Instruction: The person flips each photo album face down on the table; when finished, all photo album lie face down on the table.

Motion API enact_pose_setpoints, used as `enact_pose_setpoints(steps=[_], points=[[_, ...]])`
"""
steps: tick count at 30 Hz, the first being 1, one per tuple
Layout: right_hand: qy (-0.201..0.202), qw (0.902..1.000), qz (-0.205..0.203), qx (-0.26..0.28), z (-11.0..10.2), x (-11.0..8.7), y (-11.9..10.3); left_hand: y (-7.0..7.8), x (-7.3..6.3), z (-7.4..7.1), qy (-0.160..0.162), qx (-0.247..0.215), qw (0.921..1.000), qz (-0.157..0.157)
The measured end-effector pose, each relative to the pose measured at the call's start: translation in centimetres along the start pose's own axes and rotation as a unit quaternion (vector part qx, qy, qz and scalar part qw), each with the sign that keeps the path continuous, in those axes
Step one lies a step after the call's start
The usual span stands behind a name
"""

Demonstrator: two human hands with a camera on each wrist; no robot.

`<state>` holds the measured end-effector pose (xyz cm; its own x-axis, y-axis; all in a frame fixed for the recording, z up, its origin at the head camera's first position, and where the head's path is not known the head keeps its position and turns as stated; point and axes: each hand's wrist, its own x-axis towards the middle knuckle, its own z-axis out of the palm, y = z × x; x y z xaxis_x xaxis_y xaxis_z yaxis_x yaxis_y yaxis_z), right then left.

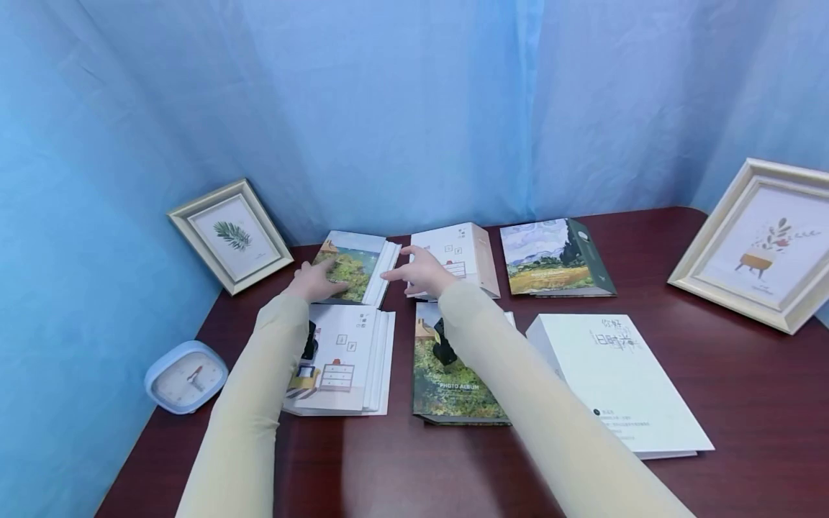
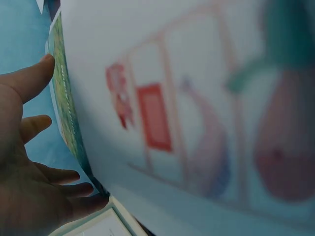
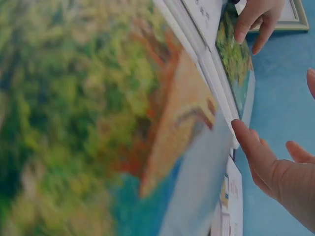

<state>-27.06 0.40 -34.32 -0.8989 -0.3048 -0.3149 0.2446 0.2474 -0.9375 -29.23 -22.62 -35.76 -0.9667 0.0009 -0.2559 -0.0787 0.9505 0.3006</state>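
My left hand [image 1: 314,280] rests at the left side of a photo album [image 1: 358,262] with a painted green garden cover, its fingers spread over the cover's edge. My right hand [image 1: 426,273] reaches in from the other side with fingers parted, index fingertip right at that album's white page edges. Part of a white album with a drawn dresser [image 1: 479,259] is hidden behind this hand. Beneath the left forearm lies a similar white album [image 1: 350,360]. The right forearm passes over a green album [image 1: 453,392] marked PHOTO ALBUM. Both hands look relaxed in the wrist views.
An album with a landscape cover [image 1: 547,259] lies at the back, and a large white album [image 1: 622,381] at the right. A leaf picture frame [image 1: 231,236] and a plant picture frame [image 1: 764,244] stand on either side. A blue clock [image 1: 186,377] sits left; blue curtains [image 1: 401,108] hang behind.
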Motion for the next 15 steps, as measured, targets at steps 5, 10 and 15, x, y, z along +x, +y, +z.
enact_pose_setpoints(steps=[5, 10, 15], points=[[-0.02, 0.9994, 0.012, -0.027, 1.1, 0.2, 0.5, -0.8, 0.1, 0.1, -0.021, -0.001, 0.9996, -0.018], [-0.054, 0.9971, 0.014, -0.052, 2.1, 0.5, 0.7, -1.2, 0.4, 0.1, -0.027, -0.006, 0.9993, -0.026], [-0.083, 0.9949, 0.032, -0.046, 2.8, 0.5, 0.6, -1.5, 0.8, 0.3, -0.036, -0.012, 0.9988, -0.03]])
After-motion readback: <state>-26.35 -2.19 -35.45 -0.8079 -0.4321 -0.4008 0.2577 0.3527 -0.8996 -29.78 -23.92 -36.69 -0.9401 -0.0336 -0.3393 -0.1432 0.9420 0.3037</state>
